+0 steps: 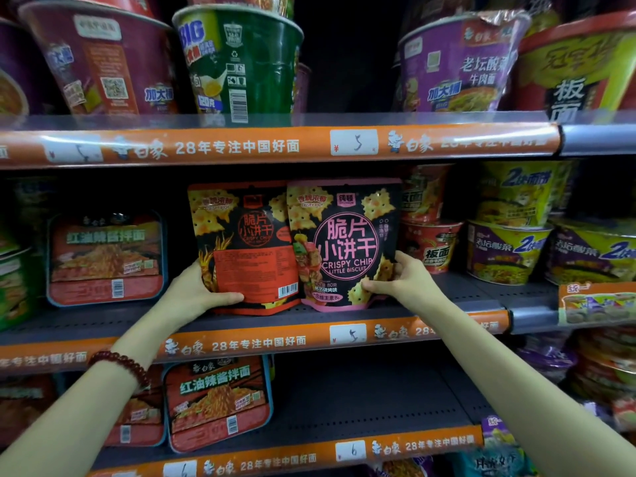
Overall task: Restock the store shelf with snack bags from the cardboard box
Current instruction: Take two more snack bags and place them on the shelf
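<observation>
One view only: our head camera, wide-angle, faces the shelf [309, 321] straight on at close range, angled slightly down; our forearms enter from the frame's lower corners.

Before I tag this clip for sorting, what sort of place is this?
Most likely a shop's instant-noodle aisle: orange shelf-edge strips with white price tags, stacked noodle bowls, and two black biscuit bags being stood upright.

Dim, dark shelf recesses; glare on price strip [275, 146]; blurred, bowed wide-angle edges.
</observation>
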